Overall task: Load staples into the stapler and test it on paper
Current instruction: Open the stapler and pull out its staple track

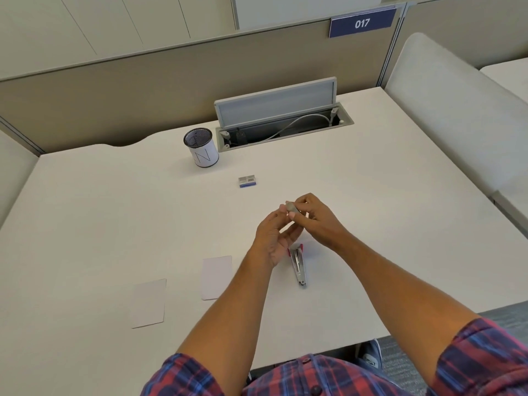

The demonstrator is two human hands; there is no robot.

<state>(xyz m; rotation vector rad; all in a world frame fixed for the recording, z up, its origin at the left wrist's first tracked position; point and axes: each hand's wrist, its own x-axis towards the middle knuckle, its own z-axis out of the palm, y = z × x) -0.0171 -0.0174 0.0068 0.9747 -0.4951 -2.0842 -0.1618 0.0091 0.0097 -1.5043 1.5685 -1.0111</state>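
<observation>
Both the left hand [275,232] and right hand [313,217] are pinching a staple strip [291,207], probably separating it for the opened stapler [298,265] lying on the bench [400,224].

- off-white flat desk top [371,195]
- silver metal stapler with pink-red trim [298,267]
- small grey-and-blue staple box [247,181]
- two plain white paper cards [217,277]
- white cylindrical pen cup with black mesh rim and thin black line marks [202,148]
- navy blue sign with white "017" [362,23]
- red-and-blue plaid shirt sleeves [485,358]
</observation>
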